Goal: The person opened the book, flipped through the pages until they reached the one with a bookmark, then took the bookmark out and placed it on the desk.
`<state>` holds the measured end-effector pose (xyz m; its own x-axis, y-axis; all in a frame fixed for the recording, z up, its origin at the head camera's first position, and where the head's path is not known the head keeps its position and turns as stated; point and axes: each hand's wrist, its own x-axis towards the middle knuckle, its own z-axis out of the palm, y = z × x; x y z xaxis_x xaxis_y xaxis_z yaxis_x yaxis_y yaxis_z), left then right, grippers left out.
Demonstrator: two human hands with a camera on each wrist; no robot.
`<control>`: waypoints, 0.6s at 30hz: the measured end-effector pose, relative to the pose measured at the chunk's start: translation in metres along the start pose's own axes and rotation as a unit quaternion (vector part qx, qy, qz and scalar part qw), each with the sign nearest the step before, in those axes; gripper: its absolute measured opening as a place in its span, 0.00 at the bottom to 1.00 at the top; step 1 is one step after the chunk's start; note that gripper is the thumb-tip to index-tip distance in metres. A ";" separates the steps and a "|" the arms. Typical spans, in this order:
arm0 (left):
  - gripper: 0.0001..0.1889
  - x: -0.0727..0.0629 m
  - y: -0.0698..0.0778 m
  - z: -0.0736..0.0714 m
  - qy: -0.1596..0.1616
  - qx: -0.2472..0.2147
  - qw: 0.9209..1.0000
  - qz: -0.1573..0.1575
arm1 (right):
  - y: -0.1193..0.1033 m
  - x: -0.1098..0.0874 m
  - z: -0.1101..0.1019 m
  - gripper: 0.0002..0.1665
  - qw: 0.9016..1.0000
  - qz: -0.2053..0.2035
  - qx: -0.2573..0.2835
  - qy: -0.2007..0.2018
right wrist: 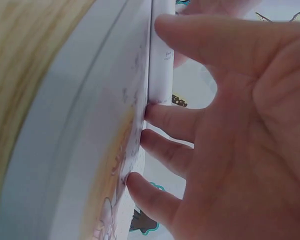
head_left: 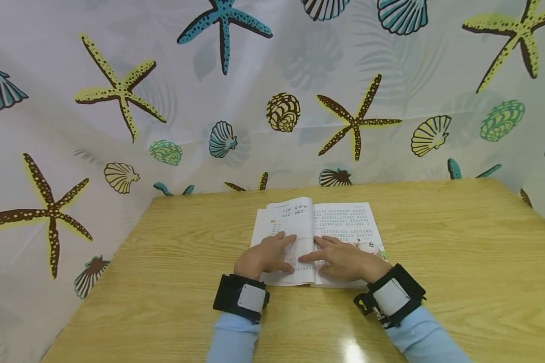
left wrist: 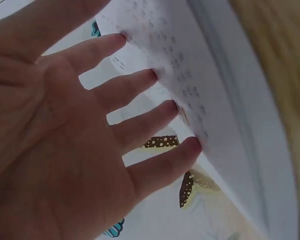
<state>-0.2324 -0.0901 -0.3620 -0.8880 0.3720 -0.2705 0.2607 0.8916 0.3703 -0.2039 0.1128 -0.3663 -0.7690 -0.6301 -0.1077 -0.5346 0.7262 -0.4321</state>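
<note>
An open book lies on the table, its printed pages facing up and its left page bulging near the spine. On the left page rests my left hand, fingers spread, with the fingertips touching the paper in the left wrist view. My right hand reaches over the right page close to the spine. In the right wrist view its fingertips touch the paper, and the thumb lies near the centre fold. A coloured picture shows at the lower part of the right page, partly covered by that hand.
The wooden table extends to both sides of the book. Behind it hangs a pale cloth printed with starfish and shells. Black straps with white plates wrap both wrists over light blue sleeves.
</note>
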 end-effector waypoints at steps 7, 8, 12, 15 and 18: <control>0.42 0.001 0.000 0.003 -0.020 -0.014 0.999 -0.023 | 0.001 0.001 0.002 0.26 1.000 0.006 0.001 0.000; 0.42 0.001 0.000 0.003 -0.021 -0.015 0.999 -0.023 | 0.001 0.001 0.002 0.26 1.000 0.006 0.002 -0.001; 0.42 0.000 0.000 0.003 -0.022 -0.014 1.000 -0.018 | 0.003 0.001 0.001 0.26 1.000 0.006 0.010 -0.002; 0.42 0.001 0.000 0.004 -0.020 -0.013 1.000 -0.016 | 0.009 -0.001 -0.003 0.28 0.999 0.016 0.028 0.010; 0.42 0.001 0.000 0.004 -0.015 -0.018 1.000 -0.017 | 0.021 -0.008 -0.010 0.28 0.999 0.031 0.029 0.026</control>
<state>-0.2314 -0.0887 -0.3659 -0.8838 0.3497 -0.3107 0.2157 0.8940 0.3926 -0.2128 0.1356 -0.3661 -0.8176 -0.5687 -0.0905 -0.4654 0.7451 -0.4777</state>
